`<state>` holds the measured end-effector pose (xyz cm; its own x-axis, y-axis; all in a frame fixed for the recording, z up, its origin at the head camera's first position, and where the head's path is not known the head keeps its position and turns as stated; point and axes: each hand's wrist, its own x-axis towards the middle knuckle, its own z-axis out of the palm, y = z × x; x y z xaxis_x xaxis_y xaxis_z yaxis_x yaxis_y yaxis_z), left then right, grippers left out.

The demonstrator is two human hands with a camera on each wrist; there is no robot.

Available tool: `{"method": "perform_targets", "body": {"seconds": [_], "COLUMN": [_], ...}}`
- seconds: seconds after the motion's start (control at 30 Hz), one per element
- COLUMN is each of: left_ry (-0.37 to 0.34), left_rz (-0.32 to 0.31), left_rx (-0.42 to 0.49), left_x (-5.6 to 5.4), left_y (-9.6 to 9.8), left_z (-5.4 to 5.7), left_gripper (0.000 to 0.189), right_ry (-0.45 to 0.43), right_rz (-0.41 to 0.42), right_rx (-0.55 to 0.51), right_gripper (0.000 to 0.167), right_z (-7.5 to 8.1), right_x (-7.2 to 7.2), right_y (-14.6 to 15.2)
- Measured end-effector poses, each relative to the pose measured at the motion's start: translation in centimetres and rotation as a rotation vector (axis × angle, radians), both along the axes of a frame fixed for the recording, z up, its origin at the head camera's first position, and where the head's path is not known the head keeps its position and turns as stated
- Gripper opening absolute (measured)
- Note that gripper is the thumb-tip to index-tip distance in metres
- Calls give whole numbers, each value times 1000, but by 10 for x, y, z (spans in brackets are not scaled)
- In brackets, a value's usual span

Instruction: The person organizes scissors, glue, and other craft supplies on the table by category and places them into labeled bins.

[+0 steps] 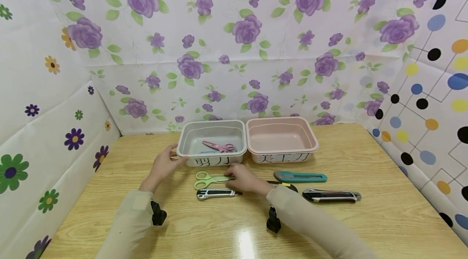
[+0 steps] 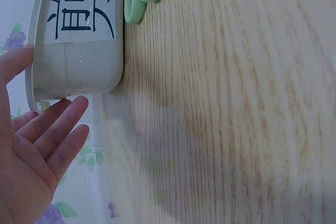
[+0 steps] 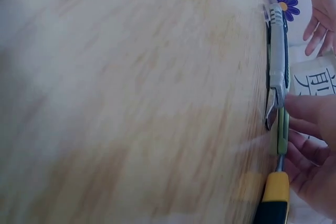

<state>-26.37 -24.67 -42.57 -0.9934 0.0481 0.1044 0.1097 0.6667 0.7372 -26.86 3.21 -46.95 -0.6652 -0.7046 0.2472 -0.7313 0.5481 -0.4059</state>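
The grey bin (image 1: 213, 132) looks smooth plastic, the table (image 1: 204, 226) glossy wood.

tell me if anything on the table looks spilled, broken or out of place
Nothing looks spilled or plainly damaged. At most, the green scissors may seem out of place, outside the grey bin that holds pink scissors.

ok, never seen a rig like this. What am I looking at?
No robot: just a person's bare left hand and right hand. The wide picture comes from a head-worn camera; the two closer ones from cameras on the wrists.

On the wooden table stand a gray bin, with pink scissors inside, and a pink bin. In front lie green scissors, a white-and-black cutter, a yellow-and-black cutter, a teal cutter and a black cutter.

The left hand touches the gray bin's left end. The right hand is at the green scissors' blades; whether it grips them, I can't tell.
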Motion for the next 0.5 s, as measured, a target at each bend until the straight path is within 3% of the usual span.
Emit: {"method": "perform_targets", "body": {"seconds": [0.23,0.5], "left_ry": [-2,15], "left_rz": [5,0], "left_rx": [4,-4], "left_x": [2,2], "left_y": [0,0], "left_z": [2,1], "left_gripper": [72,71], "right_ry": [-6,-60], "right_rz": [-13,-34], "right_rx": [0,-37], "right_gripper": [16,16], "right_z": [1,-4], "right_x": [2,1], "right_y": [-5,-7]}}
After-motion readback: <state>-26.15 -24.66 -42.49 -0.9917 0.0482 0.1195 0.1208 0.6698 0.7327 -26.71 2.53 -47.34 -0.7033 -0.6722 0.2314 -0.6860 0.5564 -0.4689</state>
